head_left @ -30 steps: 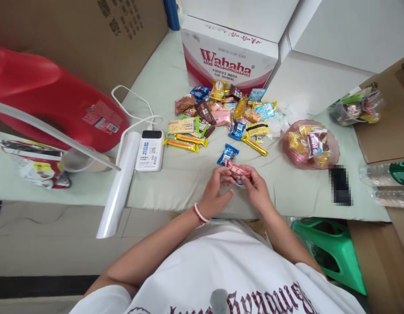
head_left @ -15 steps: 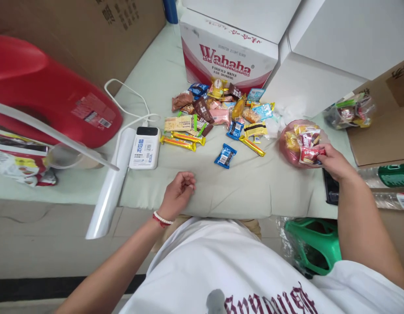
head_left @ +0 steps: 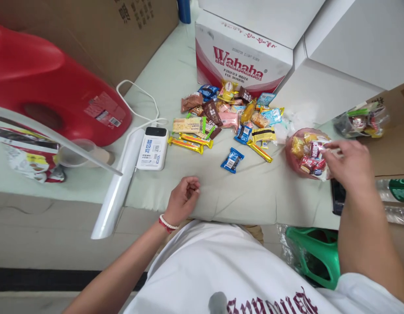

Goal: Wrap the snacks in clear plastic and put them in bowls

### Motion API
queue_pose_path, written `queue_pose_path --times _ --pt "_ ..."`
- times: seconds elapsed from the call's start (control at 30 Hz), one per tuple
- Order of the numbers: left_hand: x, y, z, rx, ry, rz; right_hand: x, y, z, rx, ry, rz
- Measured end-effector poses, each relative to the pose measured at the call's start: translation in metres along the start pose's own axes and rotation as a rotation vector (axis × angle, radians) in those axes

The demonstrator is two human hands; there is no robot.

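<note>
My right hand (head_left: 350,163) hovers over the right rim of a pinkish-red bowl (head_left: 292,159), thumb and fingers apart, with no packet visible in it. Small wrapped snacks fill the bowl, among them a red packet (head_left: 308,164) and a dark red and white packet (head_left: 316,149). Near the table's front edge, my left hand (head_left: 184,196) rests with its fingers loosely curled and nothing in them. Beyond it a blue packet (head_left: 232,160) lies apart from a heap of wrapped snacks (head_left: 230,117). Yellow stick packets (head_left: 186,145) lie at the heap's left front.
A white power bank (head_left: 152,150) with a cable and a long white lamp-like bar (head_left: 112,205) lie left. Farther left stands a big red jug (head_left: 58,87). A Wahaha carton (head_left: 243,56) backs the heap. A bag of snacks (head_left: 364,120) sits right; a green stool (head_left: 315,253) stands below.
My right hand has let go of the red packet, which now lies in the bowl, and has drawn slightly right. My left hand stays curled. The whole view has shifted a little.
</note>
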State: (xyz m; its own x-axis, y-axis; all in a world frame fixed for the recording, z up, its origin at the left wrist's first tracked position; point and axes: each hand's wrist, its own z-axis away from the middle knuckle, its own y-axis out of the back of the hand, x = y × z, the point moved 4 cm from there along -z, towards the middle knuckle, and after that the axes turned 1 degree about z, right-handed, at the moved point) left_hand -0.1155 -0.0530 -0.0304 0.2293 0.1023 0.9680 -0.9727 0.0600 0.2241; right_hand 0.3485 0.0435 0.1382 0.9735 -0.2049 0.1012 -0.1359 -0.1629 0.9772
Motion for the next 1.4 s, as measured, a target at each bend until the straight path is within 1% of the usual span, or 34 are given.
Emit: queue_pose_path --times 0.03,0.07,0.1,0.13,0.2,0.23,0.27,0.3,0.33,0.37,0.4,0.43,0.47,0.5,0.53,0.57,0.6,0.63,0.67,0.73,0.8,0.87,0.9,0.97,1.03,1.1,1.17,1.2,1.23,1.27,1.3,1.33,1.37,1.4 --pt "0.0 0.0 0.0 -0.005 -0.007 -0.012 -0.017 0.002 -0.015 -0.008 0.111 0.013" --pt "0.0 0.0 0.0 -0.01 -0.017 -0.03 -0.036 -0.001 -0.031 -0.035 0.209 0.04" --pt "0.001 -0.001 0.001 -0.017 -0.028 -0.053 -0.055 -0.009 -0.047 -0.102 0.275 0.077" --pt "0.002 -0.001 0.001 -0.023 -0.041 -0.078 -0.074 -0.021 -0.062 -0.196 0.303 0.125" --pt "0.003 -0.001 0.001 -0.03 -0.069 -0.119 -0.107 -0.049 -0.088 -0.396 0.309 0.209" --pt "0.004 0.0 0.002 -0.028 -0.082 -0.129 -0.119 -0.06 -0.098 -0.46 0.287 0.232" --pt "0.004 0.001 0.003 -0.024 -0.092 -0.129 -0.127 -0.067 -0.105 -0.498 0.253 0.24" --pt "0.004 0.002 0.005 -0.018 -0.099 -0.119 -0.13 -0.07 -0.109 -0.512 0.214 0.245" --pt "0.003 0.003 0.006 -0.012 -0.103 -0.098 -0.129 -0.068 -0.111 -0.5 0.175 0.239" --pt "0.003 0.005 0.008 -0.004 -0.104 -0.068 -0.124 -0.062 -0.109 -0.472 0.14 0.215" --pt "0.004 0.006 0.01 0.004 -0.103 -0.033 -0.116 -0.053 -0.104 -0.424 0.116 0.151" --pt "0.006 0.006 0.011 0.009 -0.101 0.002 -0.108 -0.041 -0.095 -0.368 0.11 0.032" --pt "0.01 0.005 0.012 0.007 -0.102 0.035 -0.1 -0.029 -0.083 -0.32 0.107 -0.144" --pt "0.016 0.001 0.012 -0.006 -0.11 0.064 -0.094 -0.019 -0.067 -0.292 0.097 -0.382" --pt "0.024 -0.004 0.01 -0.029 -0.124 0.091 -0.092 -0.013 -0.047 -0.306 0.083 -0.648" --pt "0.034 -0.011 0.008 -0.064 -0.142 0.116 -0.094 -0.011 -0.025 -0.356 0.051 -0.891" --pt "0.045 -0.02 0.004 -0.102 -0.158 0.144 -0.1 -0.013 -0.002 -0.419 0.01 -1.087" --pt "0.056 -0.031 -0.001 -0.141 -0.162 0.174 -0.11 -0.019 0.022 -0.495 -0.026 -1.221" --pt "0.065 -0.042 -0.006 -0.177 -0.143 0.198 -0.122 -0.026 0.044 -0.53 -0.052 -1.306" --pt "0.074 -0.064 -0.018 -0.209 -0.04 0.28 -0.15 -0.041 0.081 -0.545 -0.052 -1.409" --pt "0.074 -0.082 -0.028 -0.254 0.025 0.363 -0.173 -0.055 0.108 -0.559 -0.015 -1.484" --pt "0.066 -0.088 -0.033 -0.233 0.051 0.428 -0.187 -0.066 0.126 -0.607 -0.015 -1.579" --pt "0.06 -0.088 -0.034 -0.212 0.061 0.457 -0.189 -0.07 0.131 -0.63 -0.045 -1.635" --pt "0.049 -0.08 -0.031 -0.163 0.092 0.505 -0.188 -0.078 0.137 -0.649 -0.15 -1.748" --pt "0.042 -0.068 -0.026 -0.112 0.114 0.53 -0.183 -0.085 0.139 -0.625 -0.258 -1.839" --pt "0.039 -0.057 -0.021 -0.056 0.123 0.543 -0.179 -0.089 0.139 -0.61 -0.304 -1.863" --pt "0.04 -0.048 -0.018 -0.015 0.125 0.55 -0.176 -0.089 0.139 -0.581 -0.281 -1.757" --pt "0.042 -0.044 -0.017 -0.008 0.124 0.541 -0.173 -0.086 0.138 -0.51 -0.253 -1.652" --pt "0.044 -0.042 -0.016 -0.003 0.117 0.523 -0.17 -0.081 0.136 -0.39 -0.215 -1.53" --pt "0.047 -0.039 -0.016 -0.004 0.104 0.5 -0.167 -0.072 0.134 -0.238 -0.16 -1.41" --pt "0.05 -0.038 -0.015 -0.011 0.087 0.475 -0.166 -0.061 0.132 -0.085 -0.084 -1.302" --pt "0.053 -0.037 -0.015 -0.024 0.066 0.452 -0.168 -0.051 0.13 0.025 0.018 -1.214" --pt "0.057 -0.036 -0.015 -0.04 0.044 0.433 -0.174 -0.042 0.129 0.066 0.146 -1.153" --pt "0.06 -0.035 -0.016 -0.057 0.022 0.42 -0.182 -0.036 0.127 0.043 0.285 -1.122"
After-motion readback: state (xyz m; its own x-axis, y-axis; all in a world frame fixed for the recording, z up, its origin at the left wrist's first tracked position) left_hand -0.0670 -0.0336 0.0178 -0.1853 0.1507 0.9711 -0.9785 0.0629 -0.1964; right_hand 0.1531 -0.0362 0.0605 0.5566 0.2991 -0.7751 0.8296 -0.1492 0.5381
